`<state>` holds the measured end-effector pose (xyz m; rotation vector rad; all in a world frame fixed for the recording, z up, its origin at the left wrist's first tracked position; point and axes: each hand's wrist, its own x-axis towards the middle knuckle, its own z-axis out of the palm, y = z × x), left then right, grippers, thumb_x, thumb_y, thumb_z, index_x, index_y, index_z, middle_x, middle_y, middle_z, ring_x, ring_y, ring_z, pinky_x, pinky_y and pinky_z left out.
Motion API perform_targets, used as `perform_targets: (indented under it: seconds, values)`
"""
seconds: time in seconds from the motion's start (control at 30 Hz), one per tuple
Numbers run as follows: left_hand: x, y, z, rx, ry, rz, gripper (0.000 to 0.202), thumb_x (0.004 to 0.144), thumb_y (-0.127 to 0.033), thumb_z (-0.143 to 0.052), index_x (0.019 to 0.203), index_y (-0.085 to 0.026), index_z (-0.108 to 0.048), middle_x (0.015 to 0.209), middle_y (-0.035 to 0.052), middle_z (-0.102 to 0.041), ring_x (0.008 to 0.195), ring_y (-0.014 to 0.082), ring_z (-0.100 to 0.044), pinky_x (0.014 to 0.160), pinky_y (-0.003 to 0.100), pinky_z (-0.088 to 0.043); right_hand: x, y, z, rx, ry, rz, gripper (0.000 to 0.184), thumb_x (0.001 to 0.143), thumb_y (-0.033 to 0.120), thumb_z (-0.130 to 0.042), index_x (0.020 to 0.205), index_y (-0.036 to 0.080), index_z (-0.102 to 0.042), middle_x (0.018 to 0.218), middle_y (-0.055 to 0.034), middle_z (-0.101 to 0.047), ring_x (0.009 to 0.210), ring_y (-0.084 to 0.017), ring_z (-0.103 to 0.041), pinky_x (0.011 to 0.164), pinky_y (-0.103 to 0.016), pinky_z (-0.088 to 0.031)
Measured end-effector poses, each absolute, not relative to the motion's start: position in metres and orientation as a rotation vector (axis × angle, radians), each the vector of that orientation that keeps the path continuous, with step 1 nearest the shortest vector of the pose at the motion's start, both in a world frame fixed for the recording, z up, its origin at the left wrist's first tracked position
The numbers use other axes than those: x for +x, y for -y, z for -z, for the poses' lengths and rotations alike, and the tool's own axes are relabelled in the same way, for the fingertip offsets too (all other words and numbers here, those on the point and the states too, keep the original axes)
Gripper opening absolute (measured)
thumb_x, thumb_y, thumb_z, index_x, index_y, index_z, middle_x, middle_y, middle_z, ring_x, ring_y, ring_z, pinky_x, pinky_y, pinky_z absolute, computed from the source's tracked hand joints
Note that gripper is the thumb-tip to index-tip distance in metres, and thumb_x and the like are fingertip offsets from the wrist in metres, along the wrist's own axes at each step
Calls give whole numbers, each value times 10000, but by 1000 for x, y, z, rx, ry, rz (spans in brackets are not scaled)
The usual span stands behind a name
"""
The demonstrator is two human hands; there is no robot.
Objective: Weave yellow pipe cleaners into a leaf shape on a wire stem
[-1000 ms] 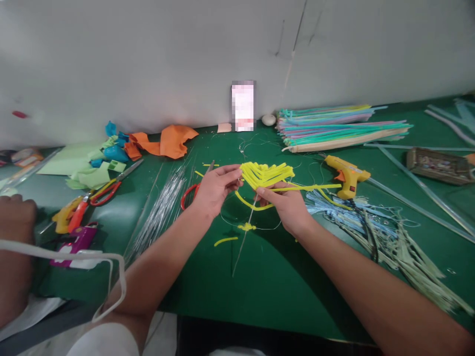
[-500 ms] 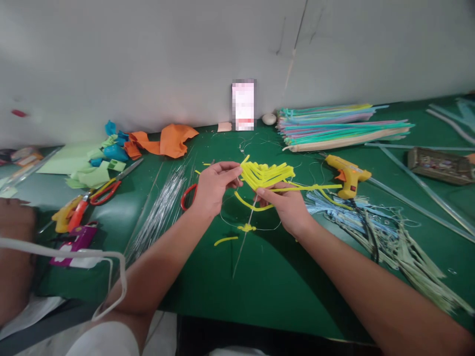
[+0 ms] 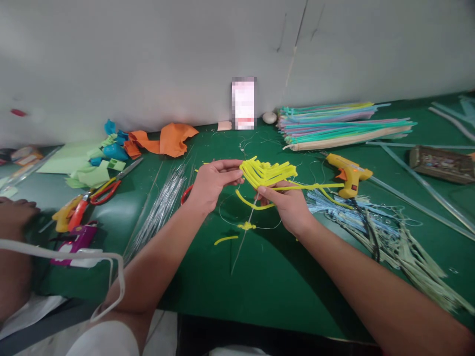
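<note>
Yellow pipe cleaners (image 3: 267, 172) form a leaf-like shape, with strips slanting out in rows from a middle line. My right hand (image 3: 290, 201) pinches its lower point, where a thin wire stem (image 3: 241, 243) runs down. A long yellow strip (image 3: 319, 186) sticks out to the right past that hand. At the shape's left edge, the thumb and fingers of my left hand (image 3: 213, 184) are closed on a strip end. Below lie a small knotted yellow piece (image 3: 247, 226) and a short yellow offcut (image 3: 225, 239) on the green table.
A yellow glue gun (image 3: 349, 175) lies right, above blue and green tassels (image 3: 356, 212). Bundled pipe cleaners (image 3: 345, 133) and a phone (image 3: 243, 104) are at the back. Left are wires (image 3: 159, 207), red-handled scissors (image 3: 106, 192) and another person's hand (image 3: 17, 212).
Both hands stay on the yellow shape, which has shifted very slightly to the right. My left wrist has turned a little. The person's hand at far left has moved slightly.
</note>
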<state>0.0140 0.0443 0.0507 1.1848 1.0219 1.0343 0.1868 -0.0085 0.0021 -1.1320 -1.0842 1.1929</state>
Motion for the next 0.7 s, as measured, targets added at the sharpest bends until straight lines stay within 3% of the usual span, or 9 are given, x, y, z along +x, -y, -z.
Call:
perform_targets:
  seconds: [0.7]
  values:
    - [19, -39, -55, 1218, -1111, -1077, 221, 637, -242, -796, 774, -132, -661, 608, 6, -651, 553, 111, -618, 546, 235, -468, 187, 8, -1, -1125, 1105, -1204, 222, 728, 375, -753, 596, 197, -734, 544, -15, -643, 533, -128, -554, 578, -290, -439]
